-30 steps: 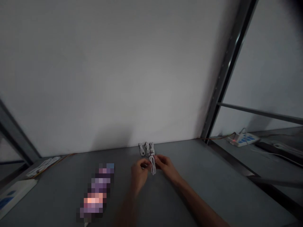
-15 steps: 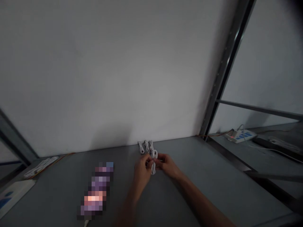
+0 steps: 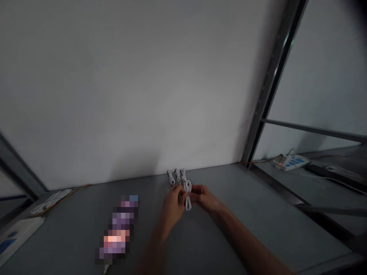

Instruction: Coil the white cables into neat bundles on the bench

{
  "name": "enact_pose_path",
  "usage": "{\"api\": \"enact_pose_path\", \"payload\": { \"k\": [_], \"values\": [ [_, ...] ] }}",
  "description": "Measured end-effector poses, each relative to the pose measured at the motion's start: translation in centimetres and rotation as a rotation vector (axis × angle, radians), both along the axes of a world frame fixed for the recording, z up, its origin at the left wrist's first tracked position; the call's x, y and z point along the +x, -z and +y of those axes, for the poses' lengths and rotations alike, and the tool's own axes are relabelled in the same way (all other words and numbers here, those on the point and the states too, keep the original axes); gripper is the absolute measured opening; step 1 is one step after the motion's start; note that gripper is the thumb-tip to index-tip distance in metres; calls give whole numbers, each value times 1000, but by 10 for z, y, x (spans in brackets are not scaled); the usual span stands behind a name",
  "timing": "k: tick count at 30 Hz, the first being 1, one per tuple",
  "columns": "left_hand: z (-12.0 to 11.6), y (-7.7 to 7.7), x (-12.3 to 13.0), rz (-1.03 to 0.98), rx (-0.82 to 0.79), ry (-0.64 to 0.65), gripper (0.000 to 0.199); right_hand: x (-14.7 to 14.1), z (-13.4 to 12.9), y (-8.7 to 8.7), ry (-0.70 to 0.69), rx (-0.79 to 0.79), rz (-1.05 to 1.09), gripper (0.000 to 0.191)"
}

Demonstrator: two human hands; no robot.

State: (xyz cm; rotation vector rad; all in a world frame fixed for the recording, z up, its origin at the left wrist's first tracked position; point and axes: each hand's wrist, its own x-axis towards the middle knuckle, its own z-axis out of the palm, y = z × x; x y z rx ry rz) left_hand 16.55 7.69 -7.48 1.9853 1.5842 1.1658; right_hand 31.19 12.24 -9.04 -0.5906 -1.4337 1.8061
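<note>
A white cable (image 3: pixel 187 186), folded into a narrow bundle with a loop at each end, is held upright between my two hands just above the table. My left hand (image 3: pixel 174 201) pinches its middle from the left, fingers curled. From the right, my right hand (image 3: pixel 203 197) has thumb and fingers closed on the same middle part, where the bundle narrows. Fingertips hide what wraps the waist, if anything. Just beyond my hands lie three similar white cable bundles (image 3: pixel 177 176), side by side near the wall.
A pixelated, lit object (image 3: pixel 117 231) with a white lead lies left on the grey table (image 3: pixel 74 229). A white power strip (image 3: pixel 21 235) and a loose white cable (image 3: pixel 51 201) are at far left. Another power strip (image 3: pixel 291 162) sits right, beyond the metal post (image 3: pixel 265 103).
Both hands keep hold of the cable bundle. The bundle has turned slightly and its lower loop now spreads more evenly below the fingers. The view has shifted a little.
</note>
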Motion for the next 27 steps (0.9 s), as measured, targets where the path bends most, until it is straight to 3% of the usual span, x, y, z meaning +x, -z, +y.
{"api": "enact_pose_path", "payload": {
  "k": [9, 12, 16, 27],
  "values": [
    [3, -1, -3, -146, -72, 8, 9, -1, 0, -1, 7, -19, 47, 46],
    [2, -6, -2, -172, -88, -54, 7, -1, -1, -1, 13, -15, 60, 45],
    [1, -9, -3, -159, -57, -103, 7, -1, -3, -4, 15, -33, 55, 46],
    [1, -3, -4, -90, 84, -51, 12, -5, 2, 3, 32, -97, 71, 45]
  ]
}}
